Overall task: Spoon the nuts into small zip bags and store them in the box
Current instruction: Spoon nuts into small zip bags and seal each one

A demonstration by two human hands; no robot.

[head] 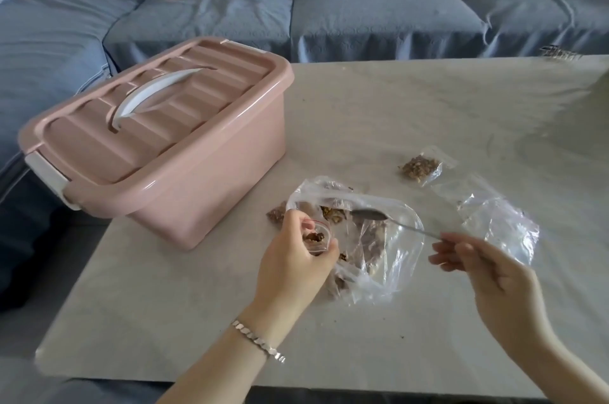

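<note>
Spooning step: judged part-way through filling one small bag (317, 239); the spoon (392, 224) looks bare at its bowl, so another scoop seems due.
Left hand (293, 260): nearest, fingers and thumb curled round the small bag, pinching its mouth open; a few nuts (333, 214) already sit inside it.
Right hand (487, 275): nearest on the right, fingertips pinching the very end of the spoon's handle; the bowl hovers over the big bag (392, 262).
Big bag: clear and crumpled, lying open on the desk (395, 106) between the hands; most nuts lie in it, just beyond the left hand.
Doing it well: probably dip the bowl shallowly into the heap, keep it level, bring the small bag's mouth right beside it, then tip slowly. A hold nearer the bowl could steady the long handle.
Risk: thin film may drag with the spoon and scatter nuts.
Full bag (420, 167): farther back on the right, lying flat with nuts inside; whether it is sealed cannot be told.
Spare bags (494, 219): clear heap beyond the right hand.
Box (204, 196): pink, far left on the desk, lid on and latched; it needs opening before storing.
Sofa (362, 17): blue, behind the desk.
</note>
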